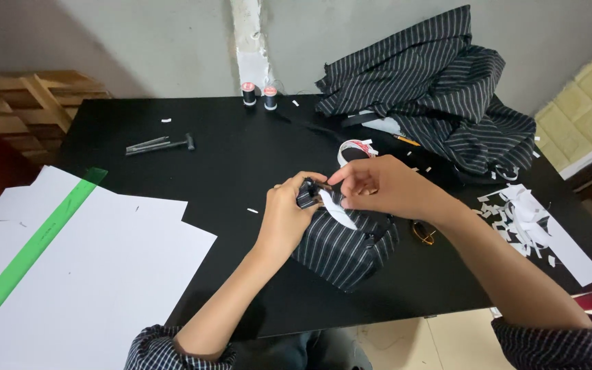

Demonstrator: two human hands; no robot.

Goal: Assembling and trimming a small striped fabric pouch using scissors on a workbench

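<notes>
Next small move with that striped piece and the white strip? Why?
Probably press the white strip flatter against the striped fabric piece before anything else. The left hand pinches the fabric's top edge, the right hand grips the strip's upper end, and the strip's lower end looks lifted and slanted.

Black desk [241, 157] as landmark: white paper sheets [97, 274] with a green ruler [32, 247] at its left; two thread spools [260, 96] at its far edge; heaped pinstriped fabric [440, 89] far right; white paper scraps [525, 219] right; wooden pallet [29, 103] beyond its left corner.
</notes>
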